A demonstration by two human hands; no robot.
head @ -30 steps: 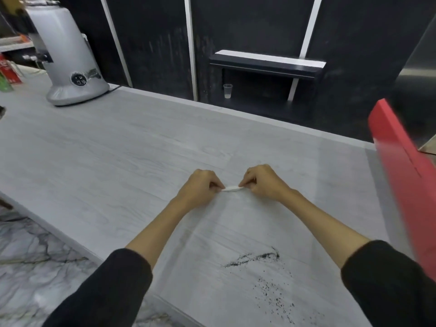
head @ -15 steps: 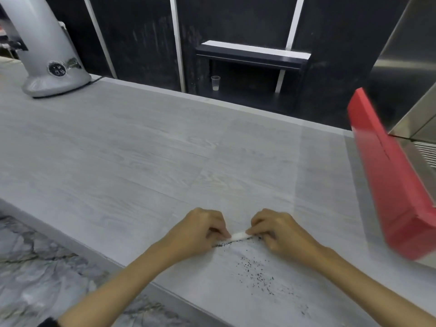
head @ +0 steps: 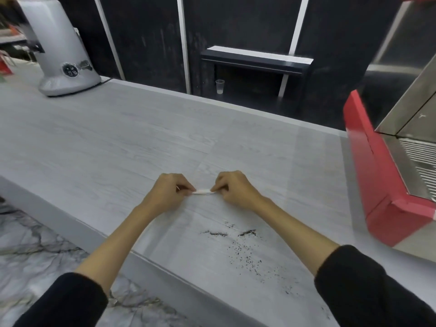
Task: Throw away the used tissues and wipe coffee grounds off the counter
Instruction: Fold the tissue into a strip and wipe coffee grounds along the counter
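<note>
Fingertips of the left hand (head: 168, 192) and right hand (head: 232, 188) pinch the two ends of a tissue (head: 203, 191) rolled thin, held low over the middle of the counter (head: 118, 147); grounds (head: 245, 246) lie scattered toward the near edge, just right of the hands; a grinder (head: 63, 50) stands at the far left corner; a red machine (head: 382, 185) sits at the right edge; a plastic cup (head: 220, 86), its contents unclear, stands on a dark shelf (head: 257, 60) beyond the far edge.

Grey wood-grain counter (head: 118, 142); black grounds (head: 245, 253); red machine (head: 377, 192).
</note>
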